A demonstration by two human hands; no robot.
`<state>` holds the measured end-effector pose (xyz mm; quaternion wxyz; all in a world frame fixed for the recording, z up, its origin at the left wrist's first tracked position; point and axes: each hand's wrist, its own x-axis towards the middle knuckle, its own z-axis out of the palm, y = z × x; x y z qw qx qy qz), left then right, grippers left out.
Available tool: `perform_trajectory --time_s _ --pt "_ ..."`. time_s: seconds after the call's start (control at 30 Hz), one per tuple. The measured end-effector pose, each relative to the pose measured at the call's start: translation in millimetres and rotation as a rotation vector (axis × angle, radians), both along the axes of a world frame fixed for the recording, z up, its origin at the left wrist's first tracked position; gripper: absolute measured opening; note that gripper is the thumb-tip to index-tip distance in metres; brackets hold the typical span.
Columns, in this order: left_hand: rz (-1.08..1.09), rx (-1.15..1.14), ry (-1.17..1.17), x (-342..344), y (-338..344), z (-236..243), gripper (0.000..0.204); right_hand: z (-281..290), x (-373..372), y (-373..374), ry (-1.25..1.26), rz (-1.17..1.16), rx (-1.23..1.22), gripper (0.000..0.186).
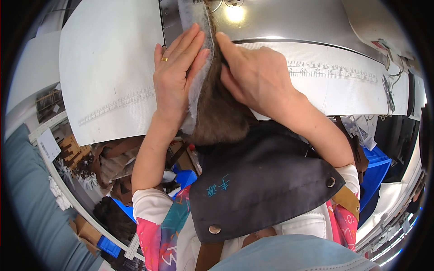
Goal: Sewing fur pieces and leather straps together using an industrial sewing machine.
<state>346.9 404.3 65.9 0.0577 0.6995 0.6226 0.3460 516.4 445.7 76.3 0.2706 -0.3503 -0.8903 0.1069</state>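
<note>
Head view, looking down past a black apron (262,189) at a white work table (108,58) with a printed ruler scale near its front edge. A long piece of brown fur (221,113) with a fluffy, pale backing (189,12) lies in the middle, running from the upper edge of the picture, beside a grey metal machine bed (289,25), down to the table's near edge, where its lower end reaches the apron. The left hand (174,77), wearing a gold ring (164,58), rests on the pale side, its fingers straight and laid out flat. The right hand (260,70) is on the brown side, index finger pointing up along the edge, the other fingers bent; whether they pinch the fur cannot be told. Small metal snips (388,94) lie at the table's far right, above a blue bin (377,168).
</note>
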Motion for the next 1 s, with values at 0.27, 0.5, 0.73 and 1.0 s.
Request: perform_trajectory --time_s 0.27,0.5,0.73,1.0 --pt "-0.022 0.048 0.311 2 0 5 0.029 11 17 -17 -0.071 0.197 -0.118 0.044" --pt "-0.034 0.116 0.298 0 3 -2 0.033 14 15 -16 -0.059 0.187 -0.124 0.044" --pt "-0.035 0.168 0.259 -10 26 -9 0.030 12 7 9 -0.100 0.182 -0.056 0.037" --pt "-0.006 0.108 0.185 -20 36 -12 0.024 21 43 18 0.089 0.139 -0.377 0.028"
